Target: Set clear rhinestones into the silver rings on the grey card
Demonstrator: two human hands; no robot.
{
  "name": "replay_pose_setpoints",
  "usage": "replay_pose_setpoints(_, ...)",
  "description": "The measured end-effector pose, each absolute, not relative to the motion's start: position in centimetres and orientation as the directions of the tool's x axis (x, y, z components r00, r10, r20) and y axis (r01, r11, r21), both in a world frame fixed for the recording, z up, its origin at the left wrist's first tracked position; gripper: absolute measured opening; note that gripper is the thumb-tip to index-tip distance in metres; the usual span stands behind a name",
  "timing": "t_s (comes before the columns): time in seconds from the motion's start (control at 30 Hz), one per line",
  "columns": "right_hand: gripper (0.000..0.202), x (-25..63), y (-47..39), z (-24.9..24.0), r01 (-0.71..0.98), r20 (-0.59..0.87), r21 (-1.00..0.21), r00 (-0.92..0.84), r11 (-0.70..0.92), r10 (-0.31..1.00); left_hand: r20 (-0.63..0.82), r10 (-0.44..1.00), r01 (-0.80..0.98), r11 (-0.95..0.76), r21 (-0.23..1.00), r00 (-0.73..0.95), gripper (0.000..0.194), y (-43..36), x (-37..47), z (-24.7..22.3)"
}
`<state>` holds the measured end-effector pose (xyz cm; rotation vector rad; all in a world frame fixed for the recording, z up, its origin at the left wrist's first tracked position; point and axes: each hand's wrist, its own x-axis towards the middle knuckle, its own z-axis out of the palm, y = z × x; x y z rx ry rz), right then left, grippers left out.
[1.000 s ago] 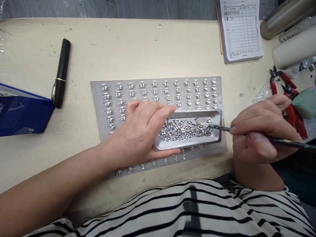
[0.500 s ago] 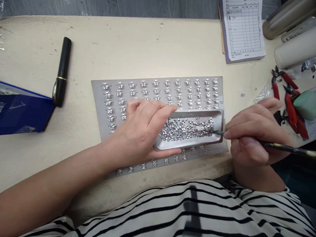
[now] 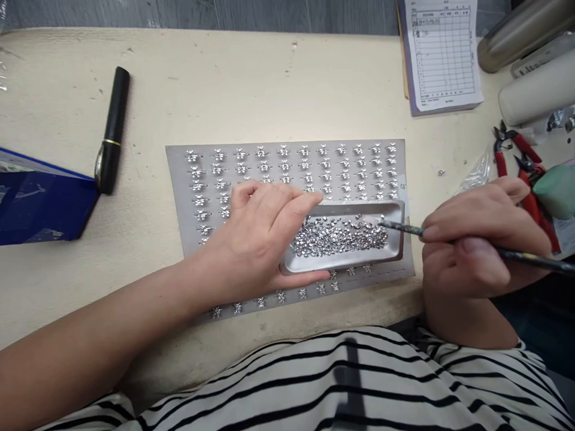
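Observation:
My left hand (image 3: 265, 233) is closed around the left end of a shallow metal tray (image 3: 398, 239), thumb below and fingers over the far side. Inside lie a great many small shiny rhinestones (image 3: 336, 235), heaped along the tray's length. Between the fingers of my right hand (image 3: 480, 239) is a thin dark stick tool (image 3: 406, 228), its tip at the right end of the tray over the stones. Under the tray lies a grey card (image 3: 179, 179) with rows of small silvery bear-shaped pieces (image 3: 283, 150), partly covered by my left hand and the tray.
A black pen (image 3: 114, 129) leans by a blue box (image 3: 45, 200) on the left. At the back right lies a form pad (image 3: 444, 60). Red-handled pliers (image 3: 527, 146), a green object (image 3: 557, 188) and a white cylinder (image 3: 536, 90) crowd the right side.
My right hand has moved right and slightly up, drawing the tool's tip from among the stones toward the tray's right end. The tray has shifted very slightly left; my left hand stays nearly still.

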<state>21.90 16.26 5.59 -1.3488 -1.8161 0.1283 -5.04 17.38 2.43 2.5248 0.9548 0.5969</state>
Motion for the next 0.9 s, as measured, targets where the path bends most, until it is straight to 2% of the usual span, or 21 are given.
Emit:
replay_pose_setpoints(0.1,0.022,21.1,17.0,4.8,0.767,0.669,-0.494,0.034,0.41,0.742,0.252,0.681,0.517,-0.703,0.489,0.688,0.073,17.3,-5.1,2.3)
replay_pose_setpoints(0.2,0.019,21.3,17.3,4.3,0.831,0.603,-0.447,0.007,0.331,0.797,0.259,0.668,0.502,-0.714,0.488,0.698,0.073,17.3,-5.0,2.3)
replay_pose_setpoints(0.4,0.019,21.8,17.2,4.2,0.842,0.484,-0.429,-0.091,0.327,0.87,0.246,0.657,0.504,-0.723,0.472,0.713,0.074,17.3,-4.9,2.4)
replay_pose_setpoints(0.9,0.018,21.4,17.1,4.1,0.849,0.403,-0.416,-0.149,0.326,0.903,0.278,0.637,0.481,-0.745,0.461,0.719,0.074,17.4,-4.9,2.4)
